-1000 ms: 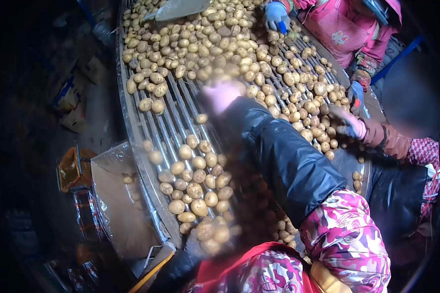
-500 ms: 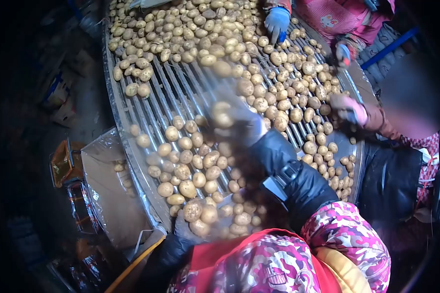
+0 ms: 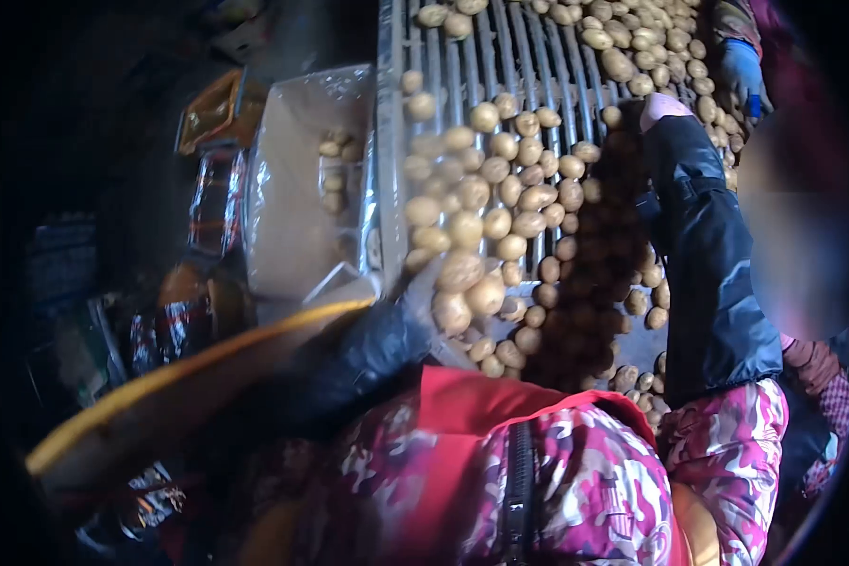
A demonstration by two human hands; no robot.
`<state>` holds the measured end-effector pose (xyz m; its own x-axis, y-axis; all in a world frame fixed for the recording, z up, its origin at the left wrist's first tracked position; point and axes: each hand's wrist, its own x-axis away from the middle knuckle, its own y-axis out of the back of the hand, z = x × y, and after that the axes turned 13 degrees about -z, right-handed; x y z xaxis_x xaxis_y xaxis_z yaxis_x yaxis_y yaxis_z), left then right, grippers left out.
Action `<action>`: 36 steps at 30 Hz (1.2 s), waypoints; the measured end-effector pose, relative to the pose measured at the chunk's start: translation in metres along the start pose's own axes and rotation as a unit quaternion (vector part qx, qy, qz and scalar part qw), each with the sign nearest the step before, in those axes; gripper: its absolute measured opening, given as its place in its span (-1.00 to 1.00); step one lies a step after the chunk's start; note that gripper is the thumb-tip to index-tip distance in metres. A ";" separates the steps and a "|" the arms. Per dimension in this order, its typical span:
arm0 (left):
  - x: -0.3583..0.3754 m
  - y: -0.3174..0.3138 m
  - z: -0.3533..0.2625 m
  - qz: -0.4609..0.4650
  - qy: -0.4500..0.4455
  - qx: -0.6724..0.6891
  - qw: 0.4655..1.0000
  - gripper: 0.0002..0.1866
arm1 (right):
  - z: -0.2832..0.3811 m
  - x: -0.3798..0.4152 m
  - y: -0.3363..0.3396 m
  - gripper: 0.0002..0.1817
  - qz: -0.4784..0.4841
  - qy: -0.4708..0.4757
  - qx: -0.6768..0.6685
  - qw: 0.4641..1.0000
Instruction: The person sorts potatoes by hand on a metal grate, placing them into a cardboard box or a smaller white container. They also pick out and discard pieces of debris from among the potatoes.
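Observation:
My left hand [image 3: 423, 300], in a pale glove below a black sleeve, is curled around a small cluster of large potatoes [image 3: 460, 271] near the front left of the slatted conveyor [image 3: 387, 179]. My right arm, in a long black sleeve, reaches up the right side. Only a pinkish part of my right hand [image 3: 665, 109] shows at the sleeve's end, beside potatoes; its fingers are hidden in dark shadow. Loose potatoes [image 3: 528, 198] lie over the metal bars between my hands.
A cardboard-lined box [image 3: 288, 179] with several potatoes stands left of the conveyor. A yellow-edged rim [image 3: 208, 363] crosses under my left sleeve. Another person's blue-gloved hand [image 3: 745, 75] is at the upper right, beside more potatoes [image 3: 632, 38].
The view has swung left, so the conveyor appears farther right. My right hand has gone from mid-conveyor to farther up and right. My left hand still has the large potatoes.

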<state>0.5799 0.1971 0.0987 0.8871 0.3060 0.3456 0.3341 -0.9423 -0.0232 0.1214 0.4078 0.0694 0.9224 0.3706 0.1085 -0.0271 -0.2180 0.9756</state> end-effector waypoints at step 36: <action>-0.005 -0.047 0.027 0.061 0.445 0.556 0.700 -0.17 | 0.086 0.321 0.031 -0.32 -0.080 0.310 -0.544 0.776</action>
<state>0.5686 0.2435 0.0727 0.5468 -0.4385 0.7133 0.7529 -0.1151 -0.6480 0.4496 0.4424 0.1185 0.5941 0.7510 -0.2882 -0.5521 0.6413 0.5329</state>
